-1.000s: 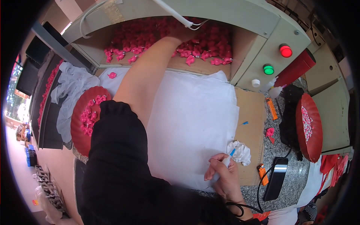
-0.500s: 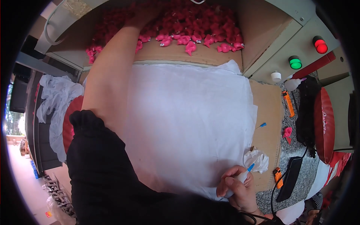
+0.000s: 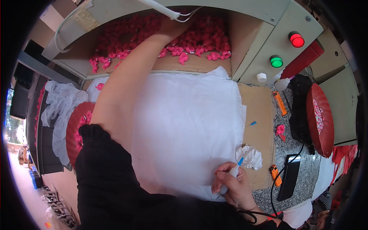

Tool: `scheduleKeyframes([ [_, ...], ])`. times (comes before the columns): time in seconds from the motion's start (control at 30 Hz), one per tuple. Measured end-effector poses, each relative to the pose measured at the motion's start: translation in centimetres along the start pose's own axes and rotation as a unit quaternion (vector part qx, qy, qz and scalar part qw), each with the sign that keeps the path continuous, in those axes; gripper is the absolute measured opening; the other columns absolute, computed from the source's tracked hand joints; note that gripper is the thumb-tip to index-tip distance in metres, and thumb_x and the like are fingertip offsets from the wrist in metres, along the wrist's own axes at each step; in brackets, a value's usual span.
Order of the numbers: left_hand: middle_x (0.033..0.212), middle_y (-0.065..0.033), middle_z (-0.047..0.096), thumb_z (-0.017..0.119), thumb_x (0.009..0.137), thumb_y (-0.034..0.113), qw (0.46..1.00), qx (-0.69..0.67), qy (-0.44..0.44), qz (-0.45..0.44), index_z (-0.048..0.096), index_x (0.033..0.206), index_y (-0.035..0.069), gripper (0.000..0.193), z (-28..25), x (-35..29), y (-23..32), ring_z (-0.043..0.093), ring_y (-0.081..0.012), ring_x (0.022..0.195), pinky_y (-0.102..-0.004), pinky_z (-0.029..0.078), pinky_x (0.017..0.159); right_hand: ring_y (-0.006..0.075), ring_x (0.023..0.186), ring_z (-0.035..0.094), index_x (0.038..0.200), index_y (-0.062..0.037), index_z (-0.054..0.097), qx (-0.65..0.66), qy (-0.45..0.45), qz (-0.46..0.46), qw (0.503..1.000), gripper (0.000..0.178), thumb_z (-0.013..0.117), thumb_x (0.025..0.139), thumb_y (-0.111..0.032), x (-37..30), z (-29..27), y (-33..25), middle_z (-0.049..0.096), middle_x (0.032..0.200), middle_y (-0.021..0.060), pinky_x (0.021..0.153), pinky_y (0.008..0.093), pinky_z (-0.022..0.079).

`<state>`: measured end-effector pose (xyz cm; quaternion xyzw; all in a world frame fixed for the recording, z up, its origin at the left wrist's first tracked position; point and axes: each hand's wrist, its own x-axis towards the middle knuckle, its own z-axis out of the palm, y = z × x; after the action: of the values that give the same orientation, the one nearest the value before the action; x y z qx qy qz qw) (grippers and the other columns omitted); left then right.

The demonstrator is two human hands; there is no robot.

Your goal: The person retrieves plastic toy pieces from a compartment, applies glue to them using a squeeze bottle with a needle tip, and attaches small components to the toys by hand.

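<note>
My left arm stretches into a box-like compartment heaped with small pink moulded plastic pieces (image 3: 132, 32). At the back of that heap is my left hand (image 3: 173, 27), dim and partly behind a white cord (image 3: 163, 8); its fingers cannot be made out. Low on the right, my right hand (image 3: 234, 186) is closed round a small white squeeze bottle with a blue needle tip (image 3: 240, 161). The tip points up and away, beside a crumpled white tissue (image 3: 252, 158). A white cloth (image 3: 188, 126) lies between my arms.
A red plate (image 3: 71, 132) with pink pieces stands at left, another red plate (image 3: 328, 128) with tiny pale bits at right. Orange cutters (image 3: 280, 103), a loose blue needle tip (image 3: 252, 124), a phone (image 3: 289, 178) and a cable lie right. Red and green lights (image 3: 276, 61) sit on the panel.
My left hand has moved to the right among the pink pieces. The view has shifted, showing more of the left plate. My right hand keeps its hold on the bottle.
</note>
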<state>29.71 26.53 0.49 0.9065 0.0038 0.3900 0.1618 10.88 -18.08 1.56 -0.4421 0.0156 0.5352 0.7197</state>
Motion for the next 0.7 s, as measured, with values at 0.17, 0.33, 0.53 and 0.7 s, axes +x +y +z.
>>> scheduleKeyframes([
  [0.17, 0.089, -0.0138, 0.063, 0.047, 0.083, 0.045, 0.982, 0.117, -0.118, -0.086, 0.062, 0.104, 0.015, 0.04, 2.4, 1.2, 3.7, 0.06, -0.0299, 0.086, -0.0412, 0.044, 0.078, 0.0139, 0.05, 0.052, 0.085, 0.0013, 0.053, -0.013, 0.019, 0.003, 1.0, 0.005, 0.053, 0.083, -0.003, -0.1, 0.2, 0.0, 0.052, 0.06, 0.0059, 0.05, 0.0285, 0.045],
  [0.33, 0.081, -0.0134, 0.063, 0.058, 0.08, 0.032, 0.985, 0.155, 0.04, -0.063, 0.064, 0.099, 0.011, 0.029, 0.7, -0.1, 6.2, 0.06, -0.026, 0.074, -0.0373, 0.047, 0.07, 0.0125, 0.053, 0.052, 0.085, -0.0007, 0.055, -0.018, 0.011, -0.008, 1.0, 0.007, 0.056, 0.083, -0.007, -0.3, 0.1, -0.2, 0.053, 0.062, 0.0042, 0.056, 0.0256, 0.042],
  [0.53, 0.087, -0.0069, 0.062, 0.06, 0.083, 0.013, 0.82, -0.412, -0.028, -0.396, 0.057, 0.102, -0.005, 0.027, -5.3, -10.0, 17.0, 0.058, -0.0144, 0.076, -0.0266, 0.048, 0.069, 0.0123, 0.052, 0.05, 0.081, -0.0008, 0.054, -0.03, 0.021, -0.085, 0.996, 0.008, 0.056, 0.083, -0.009, -0.4, 0.3, 0.5, 0.051, 0.06, 0.004, 0.057, 0.0262, 0.042],
  [0.7, 0.097, -0.0095, 0.06, 0.056, 0.084, 0.006, 0.564, -0.63, -0.089, -0.526, 0.054, 0.103, -0.001, 0.021, -9.4, -18.7, 27.4, 0.058, -0.018, 0.085, -0.0321, 0.05, 0.078, 0.0105, 0.054, 0.048, 0.087, 0.0015, 0.056, -0.088, 0.059, -0.168, 0.98, 0.011, 0.057, 0.082, -0.008, -0.3, 0.8, 1.3, 0.051, 0.063, 0.003, 0.049, 0.0253, 0.043],
])
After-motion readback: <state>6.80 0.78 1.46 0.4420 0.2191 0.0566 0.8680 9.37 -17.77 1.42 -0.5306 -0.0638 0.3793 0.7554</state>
